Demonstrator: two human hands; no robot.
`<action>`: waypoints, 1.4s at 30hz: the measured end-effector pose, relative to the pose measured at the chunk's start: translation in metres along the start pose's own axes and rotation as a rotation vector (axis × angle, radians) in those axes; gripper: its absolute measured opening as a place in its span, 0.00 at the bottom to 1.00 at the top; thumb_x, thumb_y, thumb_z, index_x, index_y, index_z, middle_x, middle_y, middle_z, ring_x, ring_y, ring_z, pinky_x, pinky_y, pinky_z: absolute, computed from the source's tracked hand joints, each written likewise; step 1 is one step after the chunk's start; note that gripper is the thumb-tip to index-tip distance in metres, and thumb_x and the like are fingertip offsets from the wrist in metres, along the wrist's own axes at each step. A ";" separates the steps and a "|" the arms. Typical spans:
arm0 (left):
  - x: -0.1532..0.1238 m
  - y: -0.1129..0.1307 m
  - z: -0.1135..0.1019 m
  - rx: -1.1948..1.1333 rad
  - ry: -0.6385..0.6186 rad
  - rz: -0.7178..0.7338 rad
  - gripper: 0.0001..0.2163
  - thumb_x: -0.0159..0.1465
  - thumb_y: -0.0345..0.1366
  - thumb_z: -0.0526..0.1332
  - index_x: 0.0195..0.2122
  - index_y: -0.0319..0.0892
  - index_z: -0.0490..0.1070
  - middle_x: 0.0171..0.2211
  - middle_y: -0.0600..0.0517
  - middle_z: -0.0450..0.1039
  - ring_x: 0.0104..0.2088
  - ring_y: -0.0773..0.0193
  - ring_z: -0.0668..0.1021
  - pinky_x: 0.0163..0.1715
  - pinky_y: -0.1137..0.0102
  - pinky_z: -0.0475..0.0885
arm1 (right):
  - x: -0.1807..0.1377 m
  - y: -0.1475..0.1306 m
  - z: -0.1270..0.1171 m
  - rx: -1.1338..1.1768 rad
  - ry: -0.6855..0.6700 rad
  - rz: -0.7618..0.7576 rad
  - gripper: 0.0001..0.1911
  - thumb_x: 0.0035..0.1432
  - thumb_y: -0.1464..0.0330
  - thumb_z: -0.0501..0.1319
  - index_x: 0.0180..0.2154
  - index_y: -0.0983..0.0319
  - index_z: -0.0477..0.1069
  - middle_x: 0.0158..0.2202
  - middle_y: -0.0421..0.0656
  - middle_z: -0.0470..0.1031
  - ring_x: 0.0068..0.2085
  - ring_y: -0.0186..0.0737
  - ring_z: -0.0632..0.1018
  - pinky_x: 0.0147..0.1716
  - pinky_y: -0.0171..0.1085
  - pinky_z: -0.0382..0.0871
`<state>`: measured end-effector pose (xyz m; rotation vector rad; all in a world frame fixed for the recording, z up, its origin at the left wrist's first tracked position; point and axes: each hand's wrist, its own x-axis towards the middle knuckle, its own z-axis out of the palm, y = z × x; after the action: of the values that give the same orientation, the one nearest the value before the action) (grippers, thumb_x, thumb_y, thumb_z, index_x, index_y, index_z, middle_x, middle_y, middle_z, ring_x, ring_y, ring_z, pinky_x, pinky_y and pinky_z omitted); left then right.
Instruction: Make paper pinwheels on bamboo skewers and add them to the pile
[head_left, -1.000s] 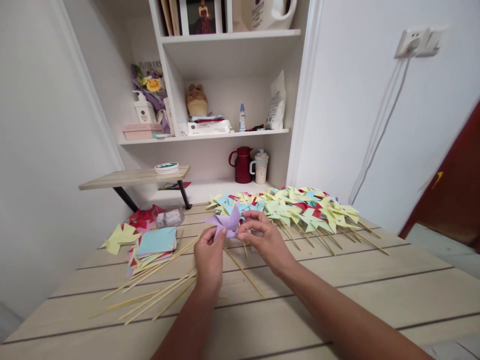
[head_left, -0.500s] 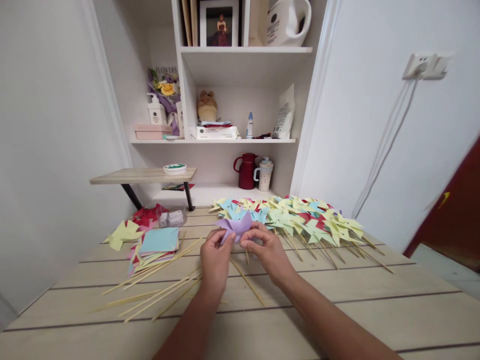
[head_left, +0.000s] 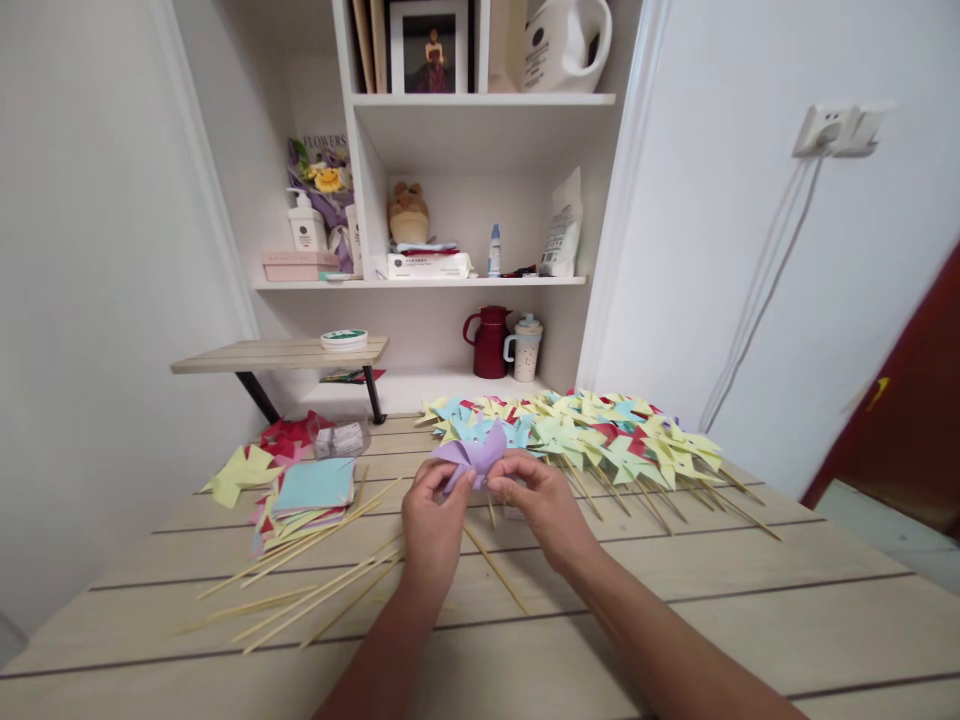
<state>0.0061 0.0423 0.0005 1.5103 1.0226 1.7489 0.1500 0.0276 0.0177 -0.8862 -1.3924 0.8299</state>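
Both hands hold a purple paper pinwheel (head_left: pixel 474 454) just above the wooden table (head_left: pixel 675 620). My left hand (head_left: pixel 432 520) pinches its lower left side. My right hand (head_left: pixel 541 505) pinches it at the centre from the right. A thin wooden stick (head_left: pixel 493 567) runs from under the pinwheel toward me. Behind my hands lies a wide spread of finished pinwheels (head_left: pixel 592 430) in yellow, green, blue and red, sticks pointing toward me.
Loose wooden sticks (head_left: pixel 315 590) lie left of my hands. A stack of coloured paper squares (head_left: pixel 311 490), a yellow folded paper (head_left: pixel 238 472), red papers (head_left: pixel 285 434) and a small clear box (head_left: pixel 339 438) sit at the left. White shelves (head_left: pixel 450 282) stand behind the table.
My hands keep hold of the purple pinwheel and have shifted slightly; the fingers have drawn closer at its centre. The camera view has moved a little.
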 end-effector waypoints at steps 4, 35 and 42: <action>0.000 0.001 0.000 0.028 -0.014 0.030 0.05 0.58 0.37 0.65 0.29 0.41 0.76 0.32 0.50 0.73 0.37 0.60 0.75 0.39 0.69 0.68 | -0.001 -0.002 -0.002 0.000 0.001 -0.003 0.04 0.50 0.67 0.67 0.26 0.59 0.75 0.32 0.40 0.72 0.38 0.41 0.71 0.41 0.39 0.61; -0.006 0.007 0.004 -0.036 -0.054 0.005 0.05 0.57 0.37 0.67 0.29 0.41 0.77 0.32 0.49 0.73 0.37 0.60 0.75 0.39 0.69 0.70 | -0.006 -0.004 -0.006 0.094 -0.038 0.067 0.07 0.49 0.65 0.68 0.26 0.61 0.74 0.26 0.38 0.71 0.31 0.37 0.68 0.34 0.36 0.61; -0.007 0.009 0.005 -0.069 -0.075 -0.016 0.05 0.56 0.37 0.67 0.29 0.41 0.78 0.34 0.48 0.74 0.38 0.59 0.76 0.40 0.69 0.70 | -0.004 -0.004 -0.007 0.082 -0.046 0.087 0.08 0.49 0.64 0.68 0.26 0.61 0.74 0.25 0.37 0.70 0.28 0.35 0.67 0.31 0.36 0.60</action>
<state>0.0127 0.0324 0.0050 1.5086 0.9251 1.6867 0.1571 0.0223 0.0192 -0.8735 -1.3571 0.9720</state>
